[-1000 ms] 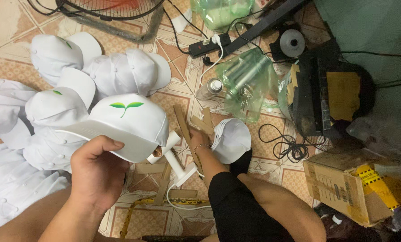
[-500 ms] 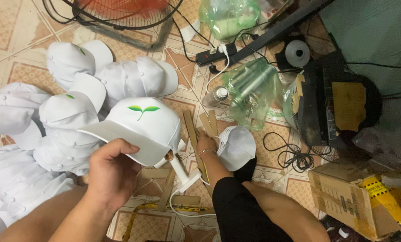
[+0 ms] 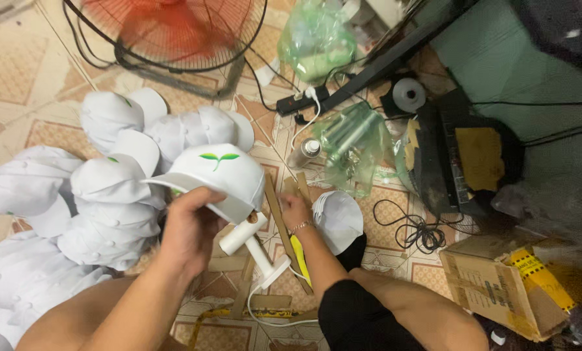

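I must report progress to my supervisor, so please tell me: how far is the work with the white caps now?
Looks done: a pile of white caps lies on the floor, several showing a green leaf print. In hand: the left hand holds a printed cap by its brim, over a white tool. The right hand rests beside a cap on the knee. How many remain cannot be told.

Cap pile left; fan behind; cardboard box right.
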